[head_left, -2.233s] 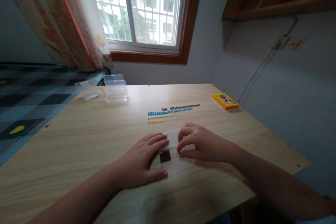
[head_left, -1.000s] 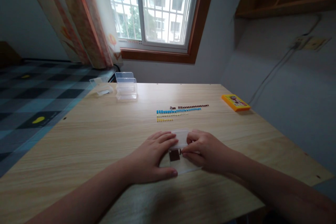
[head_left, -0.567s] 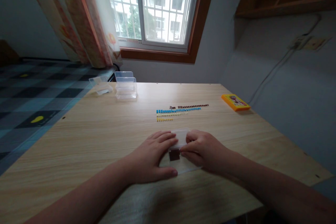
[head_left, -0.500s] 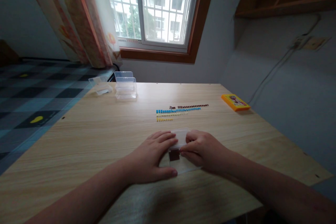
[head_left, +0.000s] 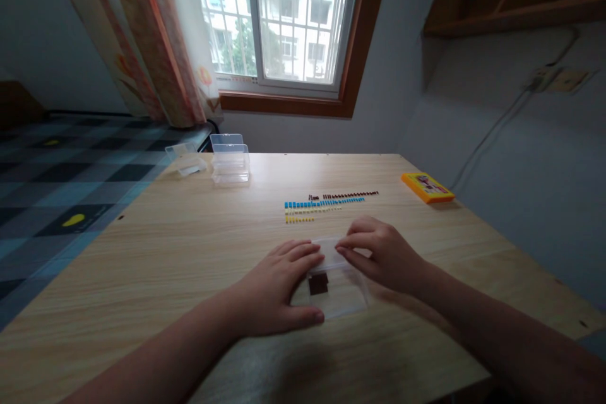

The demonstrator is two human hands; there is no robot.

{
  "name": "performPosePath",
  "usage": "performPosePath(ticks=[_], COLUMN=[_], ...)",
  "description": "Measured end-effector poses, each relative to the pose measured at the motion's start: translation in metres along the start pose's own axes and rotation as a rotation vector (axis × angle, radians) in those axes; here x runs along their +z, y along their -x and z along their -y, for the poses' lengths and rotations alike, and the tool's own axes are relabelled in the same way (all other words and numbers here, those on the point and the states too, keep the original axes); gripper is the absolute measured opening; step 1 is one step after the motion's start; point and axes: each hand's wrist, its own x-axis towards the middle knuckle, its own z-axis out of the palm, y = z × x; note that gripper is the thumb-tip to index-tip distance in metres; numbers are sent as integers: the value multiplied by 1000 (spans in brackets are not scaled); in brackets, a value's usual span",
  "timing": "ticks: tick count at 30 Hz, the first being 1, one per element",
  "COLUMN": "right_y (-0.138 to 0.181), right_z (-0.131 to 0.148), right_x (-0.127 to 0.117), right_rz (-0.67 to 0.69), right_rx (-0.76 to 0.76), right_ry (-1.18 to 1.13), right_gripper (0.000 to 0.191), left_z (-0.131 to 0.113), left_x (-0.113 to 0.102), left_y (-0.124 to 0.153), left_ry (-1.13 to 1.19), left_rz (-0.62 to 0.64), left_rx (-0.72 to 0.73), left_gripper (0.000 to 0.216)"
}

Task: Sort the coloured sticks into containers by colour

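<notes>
A small clear plastic box (head_left: 341, 295) lies on the wooden table (head_left: 189, 252) close to me, with a dark brown square piece (head_left: 318, 284) inside. My left hand (head_left: 279, 287) rests around the box's left side, thumb along its near edge and fingers on its far lid. My right hand (head_left: 383, 252) hovers at the box's far right corner, thumb and fingers pinched on the clear lid's edge. Beyond the box lie short rows of tiny blue beads (head_left: 324, 202), yellow beads (head_left: 299, 219) and dark brown beads (head_left: 350, 194).
Two clear plastic boxes (head_left: 230, 161) and a loose clear lid (head_left: 185, 158) stand at the table's far left corner. A yellow flat box (head_left: 427, 187) lies at the far right. A window and curtain are behind; a bed with checked cover is left.
My right hand has lifted from beside the brown piece and moved back to the far lid edge. The view shifted a little. My left hand stays on the box.
</notes>
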Motion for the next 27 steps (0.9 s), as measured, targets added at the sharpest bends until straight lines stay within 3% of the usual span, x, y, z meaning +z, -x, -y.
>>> performPosePath(ticks=[4,11,20,27], right_y=[-36,-117,-151,-159], right_z=[-38,-97,-115,-121], right_x=[-8,12,46,60], right_rz=[-72,146,430,449], right_rx=[120,311,430,454], right_ry=[126,185,180,154], right_gripper=[16,11,29,28], left_z=[-1,-1,-2,-4], left_x=[0,-1,0,-2], left_y=[0,0,1,1], left_ry=[-10,21,53,39], left_rz=[20,5,-15,2], left_rx=[-18,-20,-12,-16], left_gripper=[89,87,89,90])
